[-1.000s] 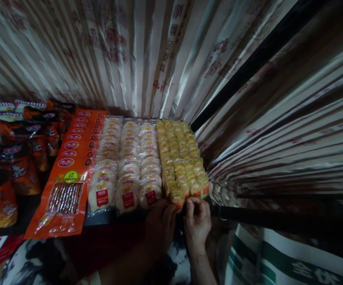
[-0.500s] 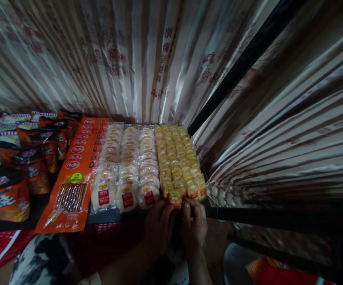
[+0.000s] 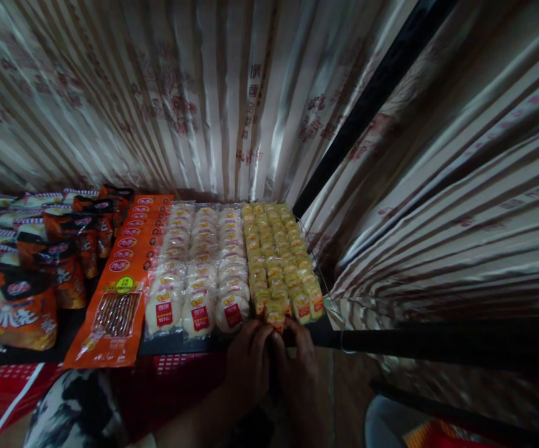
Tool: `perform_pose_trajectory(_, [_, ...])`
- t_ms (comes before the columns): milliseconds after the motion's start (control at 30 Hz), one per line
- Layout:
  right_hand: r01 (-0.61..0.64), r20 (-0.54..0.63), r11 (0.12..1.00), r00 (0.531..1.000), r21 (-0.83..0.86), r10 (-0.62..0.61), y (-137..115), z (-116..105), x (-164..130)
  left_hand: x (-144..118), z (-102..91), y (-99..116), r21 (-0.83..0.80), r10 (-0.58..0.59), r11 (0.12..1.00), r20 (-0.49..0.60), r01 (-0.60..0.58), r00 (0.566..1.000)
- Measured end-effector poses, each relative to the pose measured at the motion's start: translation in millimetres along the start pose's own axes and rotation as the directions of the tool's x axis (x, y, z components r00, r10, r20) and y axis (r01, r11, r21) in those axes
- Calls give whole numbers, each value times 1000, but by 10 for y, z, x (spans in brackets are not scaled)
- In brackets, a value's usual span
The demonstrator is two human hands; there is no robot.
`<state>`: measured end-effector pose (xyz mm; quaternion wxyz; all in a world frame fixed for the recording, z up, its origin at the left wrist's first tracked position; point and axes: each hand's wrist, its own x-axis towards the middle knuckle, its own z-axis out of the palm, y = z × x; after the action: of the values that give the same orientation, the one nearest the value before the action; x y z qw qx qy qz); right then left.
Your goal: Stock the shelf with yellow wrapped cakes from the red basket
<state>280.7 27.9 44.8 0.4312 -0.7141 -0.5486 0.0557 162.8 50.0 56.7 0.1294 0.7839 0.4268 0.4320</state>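
While both hands, left (image 3: 247, 364) and right (image 3: 300, 367), pinch the yellow packet (image 3: 275, 315) at the shelf's (image 3: 391, 339) front edge, a tug may topple it off.

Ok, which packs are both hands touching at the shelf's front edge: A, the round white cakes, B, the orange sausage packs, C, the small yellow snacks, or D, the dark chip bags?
C: the left hand and right hand meet at the frontmost yellow snacks.
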Motion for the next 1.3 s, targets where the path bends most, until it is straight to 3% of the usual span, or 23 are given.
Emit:
perform_pose_trajectory(300, [47, 29, 995, 999, -84, -45, 39, 58, -44, -43, -6, -49, -75, 38, 996, 28, -36, 999])
perform_pose_trajectory(600, [25, -92, 994, 995, -105, -35, -105, 48, -6, -77, -22, -86, -152, 35, 988, 63, -25, 997])
perform_pose_trajectory(833, [8, -178, 991, 983, -136, -32, -102, 19, -17, -99, -15, -80, -110, 40, 993, 74, -32, 996])
perform_pose_trajectory(1033, [-5, -255, 992, 966, -123, -27, -54, -31, 2, -2, -16, -58, 44, 140, 989, 55, -143, 989])
perform_pose_trajectory(1200, [33, -225, 990, 972, -136, -63, -8, -34, -9, 84, 2, -57, 105, 201, 972, 97, -211, 975])
perform_pose_trajectory(1300, [-24, -163, 992, 987, -124, 4, 23, -18, -34, 109, 21, -73, 92, 198, 973, 131, -211, 971])
